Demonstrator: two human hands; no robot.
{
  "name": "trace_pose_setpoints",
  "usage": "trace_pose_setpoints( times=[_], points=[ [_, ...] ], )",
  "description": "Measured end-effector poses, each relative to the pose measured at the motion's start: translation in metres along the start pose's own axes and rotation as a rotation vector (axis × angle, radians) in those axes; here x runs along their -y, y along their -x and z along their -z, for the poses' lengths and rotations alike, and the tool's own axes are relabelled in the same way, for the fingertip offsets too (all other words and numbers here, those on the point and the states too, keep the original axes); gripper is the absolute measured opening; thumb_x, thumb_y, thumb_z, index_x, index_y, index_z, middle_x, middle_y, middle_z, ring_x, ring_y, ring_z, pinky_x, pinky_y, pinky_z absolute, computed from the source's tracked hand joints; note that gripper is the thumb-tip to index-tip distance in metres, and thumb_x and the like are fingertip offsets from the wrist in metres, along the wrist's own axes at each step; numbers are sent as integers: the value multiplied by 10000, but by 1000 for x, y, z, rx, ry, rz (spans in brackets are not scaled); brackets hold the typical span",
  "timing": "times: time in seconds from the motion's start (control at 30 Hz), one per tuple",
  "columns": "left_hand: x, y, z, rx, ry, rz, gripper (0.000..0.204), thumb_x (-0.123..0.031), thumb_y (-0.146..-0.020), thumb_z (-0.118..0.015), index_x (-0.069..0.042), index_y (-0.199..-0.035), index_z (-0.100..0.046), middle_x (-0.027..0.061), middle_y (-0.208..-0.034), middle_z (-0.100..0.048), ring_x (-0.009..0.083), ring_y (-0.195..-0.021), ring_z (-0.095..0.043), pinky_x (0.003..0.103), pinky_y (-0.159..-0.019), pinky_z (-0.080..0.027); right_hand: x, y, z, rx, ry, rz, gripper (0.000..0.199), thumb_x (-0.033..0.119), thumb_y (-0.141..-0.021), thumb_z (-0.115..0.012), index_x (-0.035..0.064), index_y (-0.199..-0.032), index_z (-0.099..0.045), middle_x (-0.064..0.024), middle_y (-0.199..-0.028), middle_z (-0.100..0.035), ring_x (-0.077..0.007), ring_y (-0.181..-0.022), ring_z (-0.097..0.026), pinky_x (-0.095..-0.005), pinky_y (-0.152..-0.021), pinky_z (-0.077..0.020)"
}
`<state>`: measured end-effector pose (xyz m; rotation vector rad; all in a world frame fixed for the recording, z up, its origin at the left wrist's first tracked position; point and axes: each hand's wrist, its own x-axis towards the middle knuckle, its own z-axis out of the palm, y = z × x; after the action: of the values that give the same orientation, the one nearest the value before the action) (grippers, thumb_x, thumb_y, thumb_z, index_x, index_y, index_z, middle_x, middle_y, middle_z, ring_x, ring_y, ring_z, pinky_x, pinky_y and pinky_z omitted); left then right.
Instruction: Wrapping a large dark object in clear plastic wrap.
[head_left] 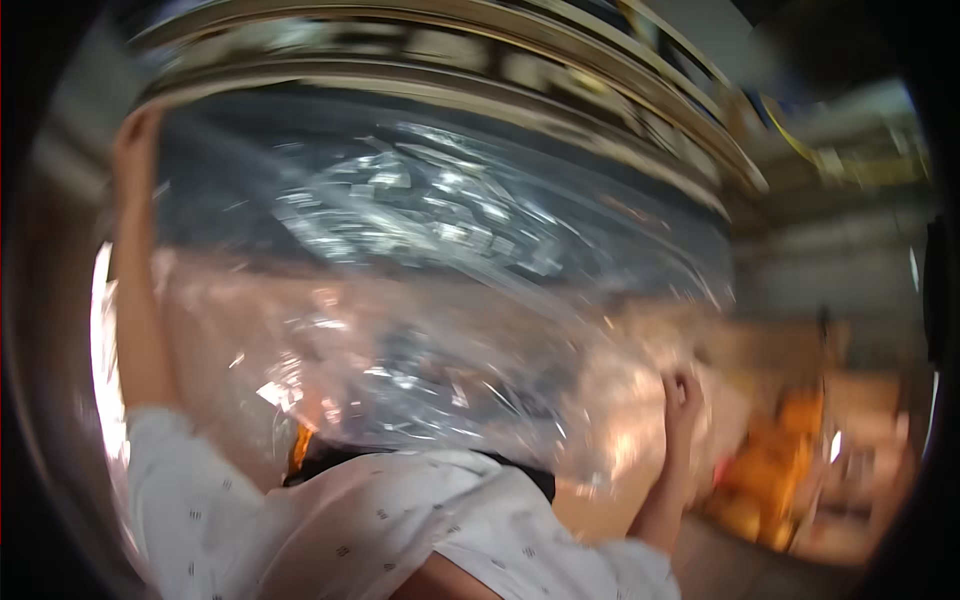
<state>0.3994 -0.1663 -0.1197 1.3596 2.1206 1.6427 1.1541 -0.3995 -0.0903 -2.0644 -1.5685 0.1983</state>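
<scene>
A large crinkled sheet of clear plastic [450,330] spreads across the space in front of me, full of bright reflections. My left arm stretches far up along the left side. My left hand [138,135] is at the sheet's far left corner, against the edge of a shelf or frame; blur smears its fingers. At the sheet's right side, my right hand [683,392] is closed, its fingers curled and pinched on the plastic. Through the film shows a dark grey surface [220,200] at the far side, with a paler brownish area nearer me.
Long shelf-like rails [420,75] run across the far side. Orange packages [770,470] and cardboard boxes [865,410] are at the lower right. A yellow cord or strip [790,135] hangs at the upper right. Much of the surroundings is blurred.
</scene>
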Motion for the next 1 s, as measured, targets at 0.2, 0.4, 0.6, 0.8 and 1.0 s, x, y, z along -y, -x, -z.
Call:
trace_pose_setpoints(
  times=[0.2, 0.4, 0.6, 0.8, 1.0],
  points=[
    [44, -28, -2, -31, -288, -154, 405, -374, -855, -582, -50, -1096, -612, 75, -1094, -609, 169, -1035, -547, 274, -899, -388, 10, -91, 33, -159, -951, -162, 161, 186, -876, -548, 33, -927, -555, -37, -773, -541, -123, -740, -494, -243, -705, -401],
    [70, -47, 11, 5, -282, -154, 415, -370, -859, -577, -34, -1102, -606, 79, -1090, -605, 170, -1013, -547, 276, -898, -386, 5, -194, -10, -338, -161, 134, 179, 223, -814, -600, 54, -869, -618, -32, -750, -614, -187, -647, -569, -294, -614, -452],
    [76, -42, 76, -9, 133, 141, 453, -367, -881, -552, -26, -1179, -544, 83, -1160, -558, 195, -1060, -511, 285, -918, -377, -5, -205, -54, -217, -51, 54, 195, 227, -755, -643, 54, -846, -643, -71, -735, -632, -167, -673, -585, -287, -629, -451],
    [89, -44, 178, -2, -93, 31, 465, -349, -888, -549, -8, -1203, -519, 85, -1196, -536, 192, -1086, -494, 281, -931, -373, -15, -218, -50, -64, -230, 163, 205, 260, -749, -630, 73, -831, -653, -79, -747, -633, -220, -699, -604, -317, -644, -457],
    [79, -4, 210, -13, -136, 28, 474, -347, -892, -546, 5, -1208, -508, 83, -1192, -534, 165, -1079, -493, 256, -924, -369, -5, -204, -35, -11, 22, 143, 232, 282, -748, -640, 67, -835, -645, -92, -766, -645, -259, -728, -618, -339, -656, -464]
  ],
)
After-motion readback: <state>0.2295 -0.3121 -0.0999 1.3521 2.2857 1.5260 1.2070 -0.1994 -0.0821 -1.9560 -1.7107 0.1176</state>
